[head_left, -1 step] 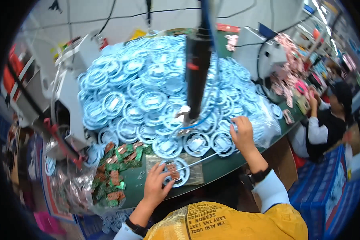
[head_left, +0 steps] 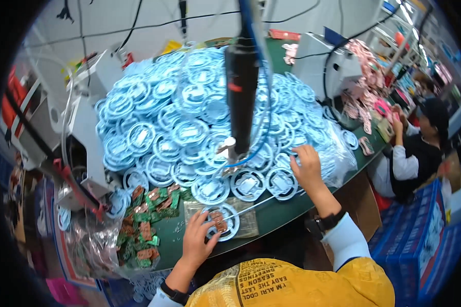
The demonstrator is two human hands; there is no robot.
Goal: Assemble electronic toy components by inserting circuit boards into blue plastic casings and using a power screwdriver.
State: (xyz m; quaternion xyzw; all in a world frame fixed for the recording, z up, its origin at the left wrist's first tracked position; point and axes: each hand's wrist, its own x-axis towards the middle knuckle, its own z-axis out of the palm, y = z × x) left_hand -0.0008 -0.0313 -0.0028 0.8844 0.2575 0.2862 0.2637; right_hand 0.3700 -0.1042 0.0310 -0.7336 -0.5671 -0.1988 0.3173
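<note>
At far left, beyond the fingers, a grey machine (head_left: 84, 138) stands by a clear bag of small green and brown circuit boards (head_left: 143, 225) that spill onto the green table (head_left: 271, 217). Just right of these, the left hand (head_left: 200, 243) rests with fingers spread, its fingertips (head_left: 206, 217) on the rim of a single pale blue ring-shaped part (head_left: 221, 221) with a brown board in its centre; it pins the ring rather than gripping it. Past those fingertips rises a big heap of the same blue rings (head_left: 189, 117), and a black powered driver (head_left: 241, 87) hangs over it. Further right, the right hand (head_left: 307, 166) lies on the heap's lower edge, fingers curled loosely onto the rings; whether it actually grasps one is unclear. At far right, another person (head_left: 420, 148) sits at the table.
</note>
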